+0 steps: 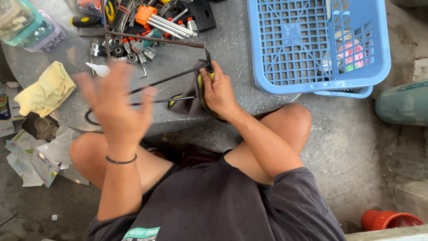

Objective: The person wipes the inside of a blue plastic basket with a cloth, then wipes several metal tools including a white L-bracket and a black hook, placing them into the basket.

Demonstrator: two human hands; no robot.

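Note:
My right hand (219, 91) grips a dark cloth (189, 102) with a yellow-green edge, wrapped around the end of thin black metal rods (169, 79) that lie across the round grey table (232, 49). My left hand (115, 105) is raised above the table's near edge, blurred, fingers spread, holding nothing. A black band circles its wrist. The rods run left under that hand, and their far ends are hidden by it.
A heap of tools (147, 27), sockets and hex keys sits at the table's back. A blue plastic basket (318, 44) stands at right, a yellow cloth (44, 89) at left, a clear container (24, 24) at top left. Papers (31, 156) lie on the floor.

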